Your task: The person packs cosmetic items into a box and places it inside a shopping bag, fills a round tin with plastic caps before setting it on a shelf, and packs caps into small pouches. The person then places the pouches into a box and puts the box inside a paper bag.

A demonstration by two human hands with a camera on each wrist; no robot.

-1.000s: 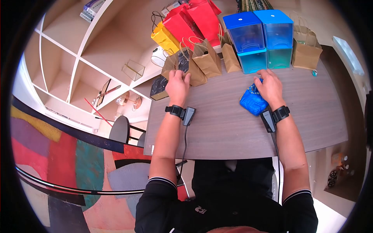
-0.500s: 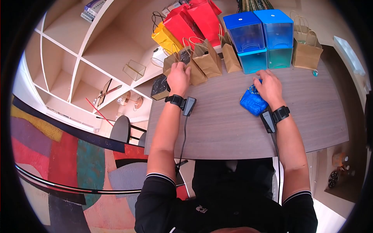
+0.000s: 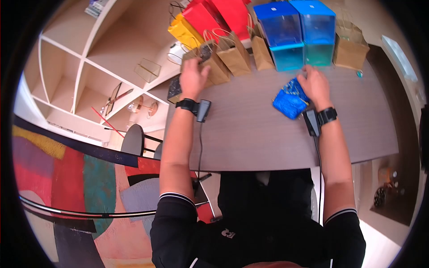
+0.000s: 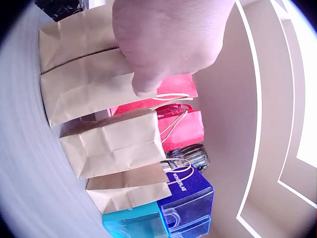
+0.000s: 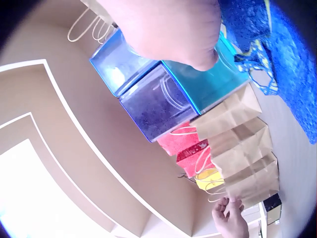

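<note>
My left hand [image 3: 193, 80] is over the row of small brown paper bags, at the left end of the table. Its loosely bent fingers [image 5: 231, 203] are near the bag tops, with nothing seen between them. A black marbled box [image 3: 206, 52] shows at the mouth of the brown bag [image 3: 217, 73] beside the hand. Another black marbled box [image 3: 174, 89] stands at the far left. My right hand [image 3: 316, 87] is over the right side of a blue patterned pouch [image 3: 288, 102], thumb near its upper end, fingers reaching beyond it. The fingertips are partly hidden in the right wrist view [image 5: 168, 29].
Blue and teal clear-front boxes [image 3: 279, 27] are stacked two high at the back. Red bags [image 3: 232, 18] and a yellow bag [image 3: 184, 30] stand behind the brown ones. A brown bag [image 3: 351, 49] stands right of the boxes, with a small teal object [image 3: 359, 74] nearby.
The head view has tilted, so the table appears higher. My right hand has shifted slightly right, and more of the pouch's patterned upper part shows. My left hand stays by the brown bags.
</note>
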